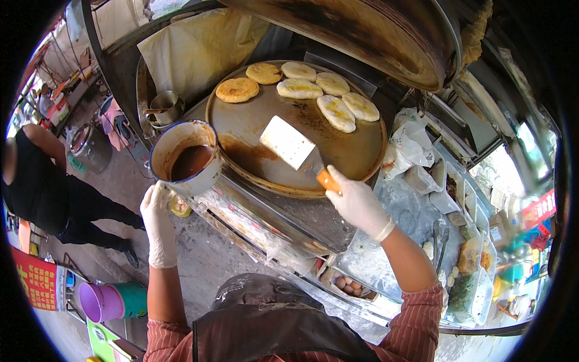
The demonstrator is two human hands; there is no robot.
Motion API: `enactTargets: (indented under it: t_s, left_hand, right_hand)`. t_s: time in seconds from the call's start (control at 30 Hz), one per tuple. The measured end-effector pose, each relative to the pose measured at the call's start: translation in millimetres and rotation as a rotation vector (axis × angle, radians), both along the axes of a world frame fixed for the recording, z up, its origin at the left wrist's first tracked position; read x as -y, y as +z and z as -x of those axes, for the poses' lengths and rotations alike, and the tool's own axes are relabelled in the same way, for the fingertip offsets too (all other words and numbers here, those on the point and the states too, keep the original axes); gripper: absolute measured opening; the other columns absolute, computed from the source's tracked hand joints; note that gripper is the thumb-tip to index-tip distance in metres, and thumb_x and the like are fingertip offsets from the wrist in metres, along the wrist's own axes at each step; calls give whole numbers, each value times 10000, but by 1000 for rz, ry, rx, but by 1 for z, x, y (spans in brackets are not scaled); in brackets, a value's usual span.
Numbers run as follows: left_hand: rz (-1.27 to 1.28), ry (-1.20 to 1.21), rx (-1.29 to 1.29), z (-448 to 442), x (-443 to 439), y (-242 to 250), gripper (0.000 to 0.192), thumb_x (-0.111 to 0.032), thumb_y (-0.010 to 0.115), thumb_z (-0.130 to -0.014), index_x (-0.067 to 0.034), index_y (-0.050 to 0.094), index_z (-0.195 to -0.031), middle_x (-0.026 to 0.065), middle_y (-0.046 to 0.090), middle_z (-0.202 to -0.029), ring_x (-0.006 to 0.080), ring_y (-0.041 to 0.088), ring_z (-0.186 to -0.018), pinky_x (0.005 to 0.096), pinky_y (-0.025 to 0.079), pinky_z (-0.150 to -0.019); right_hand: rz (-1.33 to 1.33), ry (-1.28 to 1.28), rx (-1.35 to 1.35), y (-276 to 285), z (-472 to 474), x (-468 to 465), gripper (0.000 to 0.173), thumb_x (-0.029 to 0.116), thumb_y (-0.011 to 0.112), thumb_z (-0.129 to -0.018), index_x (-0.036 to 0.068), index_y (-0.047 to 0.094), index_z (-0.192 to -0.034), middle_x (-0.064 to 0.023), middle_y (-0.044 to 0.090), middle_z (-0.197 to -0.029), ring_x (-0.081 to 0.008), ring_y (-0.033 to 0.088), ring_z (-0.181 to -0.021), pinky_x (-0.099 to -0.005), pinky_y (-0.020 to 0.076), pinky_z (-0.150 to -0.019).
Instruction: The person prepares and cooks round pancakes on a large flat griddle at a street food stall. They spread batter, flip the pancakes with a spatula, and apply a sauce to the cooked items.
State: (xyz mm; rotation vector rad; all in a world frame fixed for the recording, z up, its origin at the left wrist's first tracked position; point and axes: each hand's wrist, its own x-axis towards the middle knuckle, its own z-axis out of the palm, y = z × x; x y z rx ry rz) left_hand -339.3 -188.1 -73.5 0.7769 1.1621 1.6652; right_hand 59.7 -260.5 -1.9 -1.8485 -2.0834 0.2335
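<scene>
My right hand point(359, 203), in a white glove, grips the orange wooden handle point(329, 181) of a wide metal spatula point(289, 142). Its bright blade is over the near half of a round griddle point(298, 176). My gloved left hand point(158, 217) is against the near side of a white enamel pot point(199, 181) with a blue rim; whether it grips the pot cannot be told. Dark red-brown sauce point(192, 162) is inside the pot. Along the griddle's far side lie several pale flatbreads point(299, 89), some streaked with yellow, and two browned round ones point(237, 90).
A large round lid point(362, 40) is raised over the griddle's far side. Metal cups point(165, 106) stand left of it. To the right are a floured metal worktop point(380, 258), tongs point(441, 246), filled plastic tubs point(468, 294) and eggs point(348, 287). At left a person point(40, 190) stands near buckets point(102, 302).
</scene>
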Motion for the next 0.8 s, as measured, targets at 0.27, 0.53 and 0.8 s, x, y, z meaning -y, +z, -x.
enactTargets:
  t_s: [0.27,0.53,0.8]
  left_hand:
    - [-80,107,-111,42,47,-8,228,-263,576,-981,-48,646,-951,-61,531,-755,40,418,-652,215,303,-605]
    - [-48,275,-177,50,70,-4,233,-274,566,-981,-100,609,-831,-82,441,-684,47,354,-641,226,253,-583]
    - [-43,300,-198,57,91,-4,279,-302,532,-998,-133,527,-776,-86,345,-689,47,288,-623,217,328,-641]
  right_hand:
    - [-28,-292,147,-7,-38,-78,521,241,602,-894,-64,496,-1302,-268,674,-903,-417,661,-866,-484,525,-789]
    - [99,-117,54,-10,21,-80,574,255,603,-893,-33,464,-1370,-304,649,-887,-441,641,-874,-483,509,-799]
    - [-121,133,108,-7,46,-104,530,235,641,-867,17,516,-1334,-217,676,-828,-374,664,-751,-474,527,-683]
